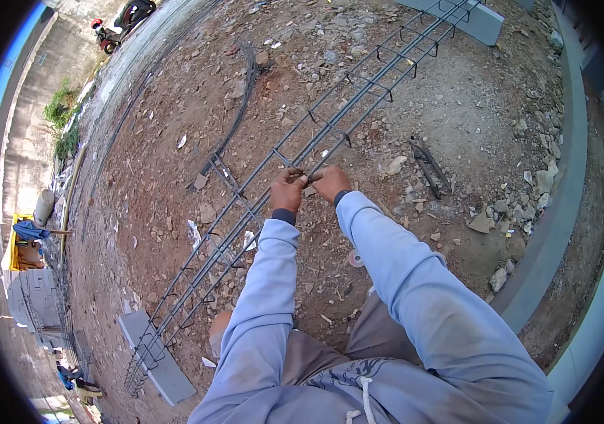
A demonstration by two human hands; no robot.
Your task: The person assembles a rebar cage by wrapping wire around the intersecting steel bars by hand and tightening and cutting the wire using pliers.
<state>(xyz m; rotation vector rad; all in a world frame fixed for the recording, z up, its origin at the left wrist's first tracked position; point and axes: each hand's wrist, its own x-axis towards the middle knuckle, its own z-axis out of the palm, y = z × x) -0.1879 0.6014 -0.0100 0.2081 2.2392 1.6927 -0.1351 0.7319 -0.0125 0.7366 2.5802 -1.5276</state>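
Observation:
A long steel rebar cage (327, 130), made of parallel bars with square stirrups along it, runs diagonally across the view in front of me. My left hand (289, 191) is at the near side of its bars, the fingertips pinched together. Close beside it, my right hand (331, 184) is closed too, its fingertips almost meeting those of the left. Whatever is between the fingers is too small to make out. On the ground to the right lies a dark pair of long-handled pincers (427, 169). A bundle of thin dark wire (247, 88) curves along the ground beyond the cage.
Grey blocks support the cage, one at the far end (484, 25) and one at lower left (178, 381). Rubble (521, 212) lies along a concrete edge (539, 261) on the right. A motorbike (108, 41) and a yellow container (14, 247) stand at far left.

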